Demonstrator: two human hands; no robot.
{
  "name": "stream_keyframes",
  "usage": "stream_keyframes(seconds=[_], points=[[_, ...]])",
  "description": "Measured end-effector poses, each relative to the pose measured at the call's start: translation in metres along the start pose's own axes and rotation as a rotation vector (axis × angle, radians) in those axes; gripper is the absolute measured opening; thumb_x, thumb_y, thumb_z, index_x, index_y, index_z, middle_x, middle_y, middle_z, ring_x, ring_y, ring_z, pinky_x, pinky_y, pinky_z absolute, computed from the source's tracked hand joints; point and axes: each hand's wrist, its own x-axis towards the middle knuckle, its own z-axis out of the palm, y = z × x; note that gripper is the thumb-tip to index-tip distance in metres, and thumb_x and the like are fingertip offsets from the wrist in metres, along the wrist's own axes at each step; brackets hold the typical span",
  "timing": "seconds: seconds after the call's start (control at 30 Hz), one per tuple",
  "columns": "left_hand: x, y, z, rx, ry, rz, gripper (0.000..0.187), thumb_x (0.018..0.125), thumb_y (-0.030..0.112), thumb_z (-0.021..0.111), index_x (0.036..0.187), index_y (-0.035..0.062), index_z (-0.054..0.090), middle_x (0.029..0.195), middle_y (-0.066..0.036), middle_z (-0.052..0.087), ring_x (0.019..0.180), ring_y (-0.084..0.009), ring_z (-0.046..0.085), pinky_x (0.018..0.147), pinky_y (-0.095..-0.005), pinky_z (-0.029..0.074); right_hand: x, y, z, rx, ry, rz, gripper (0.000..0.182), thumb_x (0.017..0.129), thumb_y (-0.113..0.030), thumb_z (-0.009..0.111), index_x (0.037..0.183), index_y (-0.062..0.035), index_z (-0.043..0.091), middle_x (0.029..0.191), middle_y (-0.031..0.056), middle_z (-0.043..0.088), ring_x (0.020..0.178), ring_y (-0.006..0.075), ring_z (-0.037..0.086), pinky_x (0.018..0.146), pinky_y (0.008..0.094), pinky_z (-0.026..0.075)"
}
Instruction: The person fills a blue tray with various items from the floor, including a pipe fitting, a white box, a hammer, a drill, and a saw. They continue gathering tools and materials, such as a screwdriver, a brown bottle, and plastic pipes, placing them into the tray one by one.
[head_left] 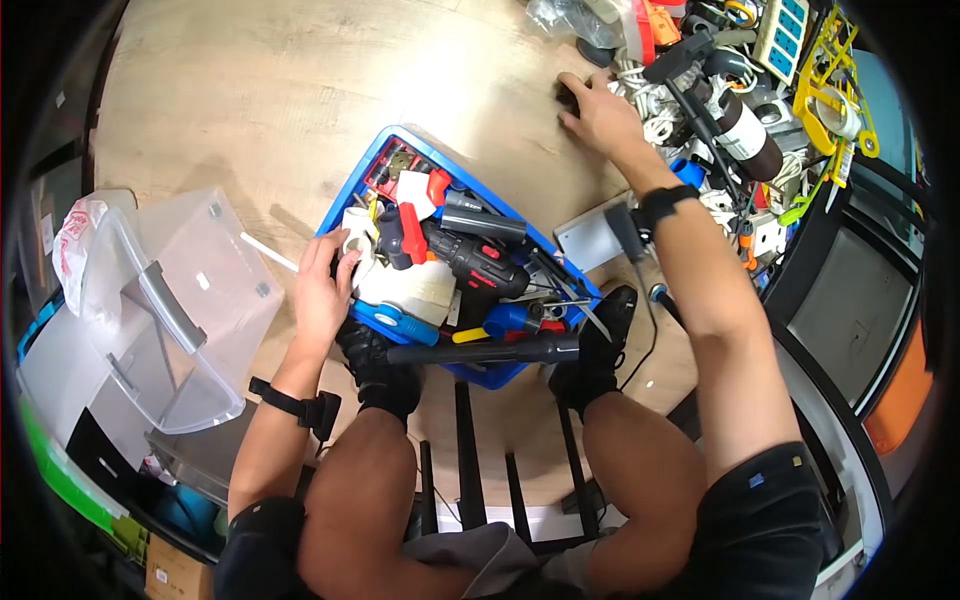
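Note:
A blue bin (386, 150) full of tools sits on the wooden floor in front of me. It holds a black and red cordless drill (478, 262), a white container (408, 285) and several hand tools. My left hand (322, 288) rests on the bin's left rim, fingers curled against white parts there. My right hand (598, 112) reaches far forward and lies on a small dark object (566, 97) on the floor beside a pile of cables. A black tube (480, 351) lies across the bin's near edge.
A clear plastic lid (175, 300) and clear box stand at the left. A heap of cables, power strips (782, 35), a yellow tool (835, 80) and a cylinder (742, 128) fills the upper right. A grey flat piece (590, 235) lies near the bin. My feet and knees are below.

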Motion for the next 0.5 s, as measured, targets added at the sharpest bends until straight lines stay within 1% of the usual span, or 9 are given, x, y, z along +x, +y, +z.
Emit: stream_keyframes(seconds=[0.07,0.1,0.13,0.2,0.27,0.33,0.4,0.47,0.5], points=[[0.0,0.001,-0.006,-0.041,-0.026,-0.05,0.029,0.096,0.015,0.073,0.122,0.0018,0.069,0.12,-0.018,0.07,0.11,-0.0371,0.067,0.096,-0.0425,0.053,-0.007,0.009,0.008,0.478,0.164,-0.337,0.053,0.093,-0.035,0.073,0.139,-0.0193,0.052,0.123,0.0206,0.064,0.089,0.0367,0.073,0.076,0.0482,0.059],[0.0,0.0,-0.008,-0.056,-0.052,-0.07,0.03,0.096,0.014,0.074,0.123,0.0019,0.068,0.119,-0.018,0.07,0.108,-0.0371,0.067,0.094,-0.0421,0.054,-0.031,-0.007,-0.024,0.74,-0.104,-0.162,0.053,0.09,-0.029,0.077,0.135,-0.0147,0.054,0.111,0.0146,0.067,0.078,0.0248,0.07,0.071,0.0394,0.056],[0.002,-0.001,-0.009,-0.073,-0.076,-0.087,0.03,0.096,0.014,0.074,0.123,0.002,0.068,0.118,-0.018,0.07,0.106,-0.037,0.068,0.093,-0.0417,0.054,-0.05,-0.01,-0.024,0.966,-0.034,-0.215,0.05,0.089,-0.017,0.08,0.131,-0.0094,0.053,0.103,0.0069,0.068,0.075,0.0128,0.066,0.069,0.0294,0.054],[0.005,-0.003,-0.012,-0.084,-0.086,-0.086,0.031,0.097,0.012,0.074,0.125,0.001,0.068,0.114,-0.017,0.07,0.102,-0.0303,0.069,0.09,-0.0386,0.055,-0.092,-0.021,-0.041,1.32,-0.234,-0.139,0.046,0.093,-0.006,0.078,0.125,-0.0085,0.045,0.101,0.002,0.069,0.08,0.0061,0.064,0.068,0.0224,0.05],[0.004,-0.005,-0.011,-0.096,-0.116,-0.082,0.031,0.098,0.009,0.074,0.127,0.0,0.067,0.109,-0.017,0.07,0.098,-0.0235,0.071,0.088,-0.0354,0.056,-0.13,-0.023,-0.055,1.254,-0.317,-0.167,0.049,0.093,-0.006,0.078,0.126,-0.0093,0.042,0.1,0.0014,0.071,0.081,0.0065,0.065,0.069,0.0246,0.051],[0.005,-0.007,-0.01,-0.101,-0.111,-0.104,0.031,0.098,0.009,0.074,0.127,0.0001,0.067,0.107,-0.016,0.071,0.094,-0.0232,0.072,0.086,-0.0346,0.057,-0.163,-0.03,-0.072,1.188,-0.397,-0.227,0.049,0.091,-0.008,0.08,0.126,-0.0093,0.046,0.096,0.0037,0.071,0.08,0.0141,0.07,0.069,0.0291,0.054],[0.004,-0.008,-0.008,-0.143,-0.09,-0.102,0.032,0.094,0.011,0.077,0.124,0.0022,0.069,0.109,-0.018,0.071,0.089,-0.0297,0.07,0.081,-0.0382,0.056,-0.186,-0.035,-0.082,0.765,-0.393,-0.421,0.048,0.087,-0.013,0.081,0.126,-0.0092,0.052,0.091,0.0064,0.071,0.076,0.0273,0.072,0.07,0.0362,0.057],[0.002,-0.009,-0.007,-0.144,-0.075,-0.103,0.032,0.094,0.012,0.078,0.123,0.002,0.069,0.109,-0.018,0.071,0.089,-0.0291,0.07,0.082,-0.0377,0.056,-0.196,-0.038,-0.075,0.58,-0.537,-0.459,0.041,0.088,-0.014,0.079,0.123,-0.0068,0.061,0.1,0.0115,0.069,0.093,0.0327,0.071,0.076,0.0395,0.058],[-0.001,-0.01,-0.005,-0.147,-0.082,-0.101,0.032,0.094,0.012,0.078,0.123,0.002,0.069,0.109,-0.018,0.071,0.089,-0.0291,0.07,0.082,-0.0377,0.056,-0.205,-0.038,-0.057,0.51,-0.366,-0.569,0.037,0.089,-0.015,0.077,0.122,-0.0083,0.063,0.107,0.012,0.068,0.098,0.0332,0.07,0.076,0.04,0.059]])
